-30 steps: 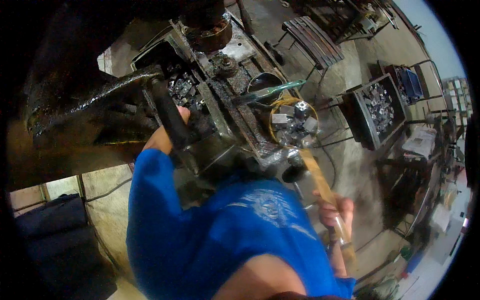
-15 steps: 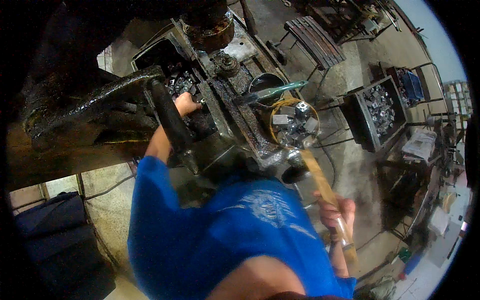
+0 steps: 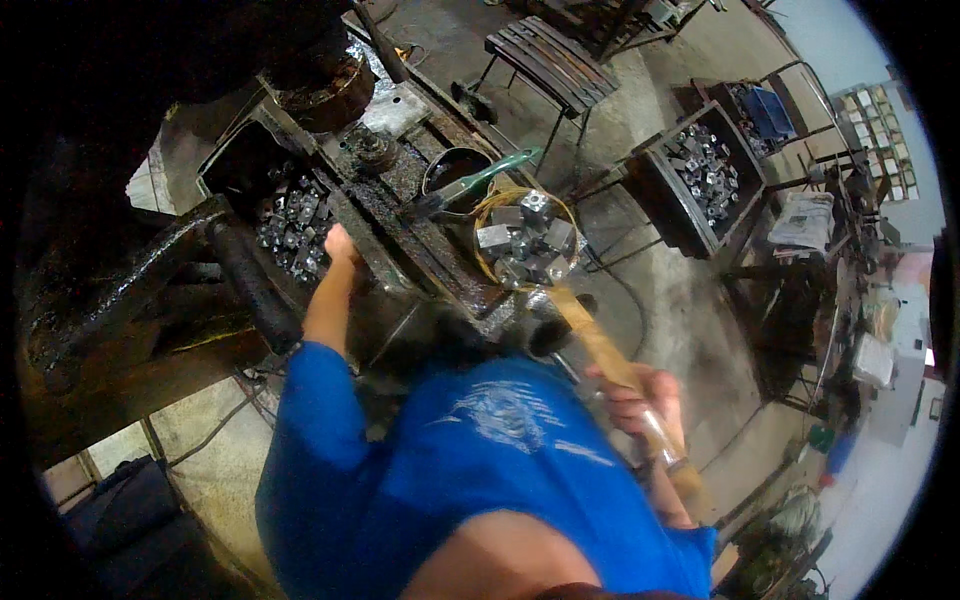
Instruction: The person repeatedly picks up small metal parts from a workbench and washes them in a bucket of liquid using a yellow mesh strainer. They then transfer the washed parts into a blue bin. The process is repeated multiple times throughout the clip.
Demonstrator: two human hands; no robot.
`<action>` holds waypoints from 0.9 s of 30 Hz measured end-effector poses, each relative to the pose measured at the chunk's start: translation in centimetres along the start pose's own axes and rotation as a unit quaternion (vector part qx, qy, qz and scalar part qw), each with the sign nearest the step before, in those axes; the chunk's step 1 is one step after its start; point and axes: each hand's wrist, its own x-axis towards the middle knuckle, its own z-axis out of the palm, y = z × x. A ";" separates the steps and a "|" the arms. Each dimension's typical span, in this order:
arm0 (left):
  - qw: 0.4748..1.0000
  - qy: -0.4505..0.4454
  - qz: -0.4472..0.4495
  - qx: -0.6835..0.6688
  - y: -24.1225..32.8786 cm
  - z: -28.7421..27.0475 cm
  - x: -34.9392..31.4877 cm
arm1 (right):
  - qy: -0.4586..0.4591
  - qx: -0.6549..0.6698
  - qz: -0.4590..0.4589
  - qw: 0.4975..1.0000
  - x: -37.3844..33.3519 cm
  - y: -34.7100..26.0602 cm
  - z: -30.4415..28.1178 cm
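Observation:
My right hand (image 3: pixel 645 402) is closed around the wooden handle (image 3: pixel 598 345) of a round, yellow-rimmed basket (image 3: pixel 478 262). Several grey metal blocks (image 3: pixel 520 238) fill the basket, which sits over the near right corner of the oily machine bed (image 3: pixel 365 205). On the left, my left hand (image 3: pixel 340 243) reaches into a dark bin (image 3: pixel 205 175), beside a heap of small metal parts (image 3: pixel 295 218). Its fingers are blurred and partly hidden, so what they hold, if anything, does not show. A green-handled brush (image 3: pixel 480 182) lies across a dark round pan (image 3: pixel 452 165) behind the basket.
A thick dark lever arm (image 3: pixel 250 285) stands close to my left forearm. To the right is a metal bin (image 3: pixel 655 185) of similar parts, with a blue crate (image 3: pixel 768 112) behind it. A slatted stool (image 3: pixel 550 62) stands at the back.
The view has shifted, so the scene sits further left. My left hand has moved off the lever side, along the parts heap. My right hand keeps its grip on the basket handle.

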 end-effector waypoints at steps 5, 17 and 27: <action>0.993 -0.022 -0.101 -0.060 -2.2 1.7 1.4 | -0.004 0.010 -0.010 1.000 0.1 0.6 0.2; 0.993 -0.023 -0.082 -0.083 -5.2 5.9 3.3 | -0.030 -0.006 0.006 1.000 0.2 0.3 0.4; 0.996 0.015 -0.083 -0.027 -3.1 1.6 1.1 | -0.022 -0.012 -0.001 1.000 0.3 0.5 0.2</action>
